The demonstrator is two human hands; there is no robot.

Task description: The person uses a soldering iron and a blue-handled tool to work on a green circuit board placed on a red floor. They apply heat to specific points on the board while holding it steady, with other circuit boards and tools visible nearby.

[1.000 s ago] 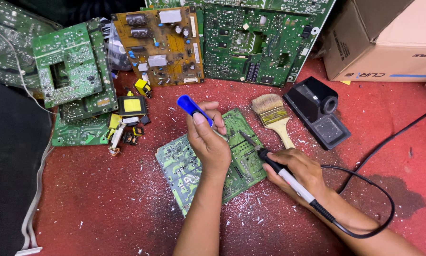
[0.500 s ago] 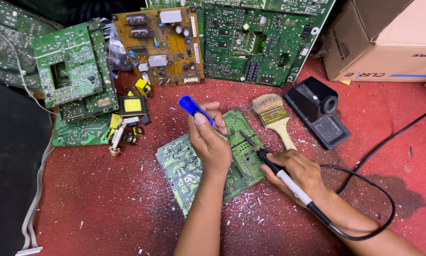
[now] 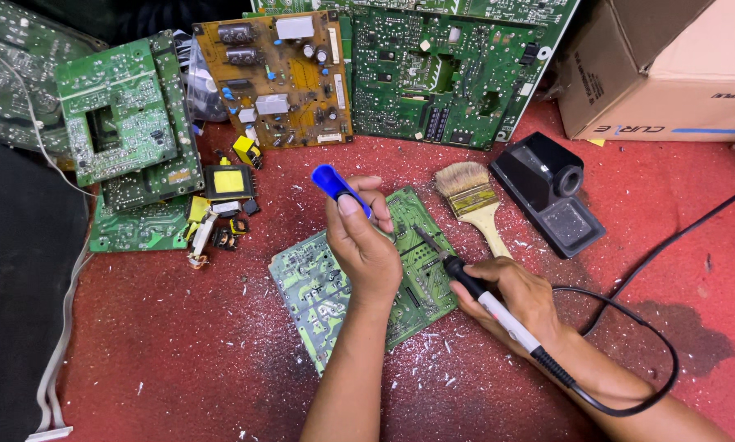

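Two hands: both busy over one green circuit board [image 3: 335, 286], lying flat on red mat [image 3: 179, 360], centre frame.
L hand [image 3: 366, 245]: clenched round a blue-capped tool [image 3: 335, 182], prob. a desoldering pump; tip hidden behind fingers, pointing down at board.
R hand [image 3: 519, 299]: wrapped round soldering iron [image 3: 466, 282] like a pen; tip resting on board's upper right part, just beside L hand.
Cord [image 3: 629, 327]: black, loops off iron to the right, lies clear of board.
Nearby: paintbrush [image 3: 474, 205] touching board's right corner; black iron stand [image 3: 552, 196] further right; loose yellow parts [image 3: 220, 196] to the left; more boards [image 3: 269, 78] propped at back; cardboard box [image 3: 670, 74] top right.
How I'd run it: I keep iron tip steady on one joint, hold pump nozzle close and upright beside it, no pressing hard on board. My guess: I need to watch L fingers near hot tip.
Unclear: exact joint, too small to tell.
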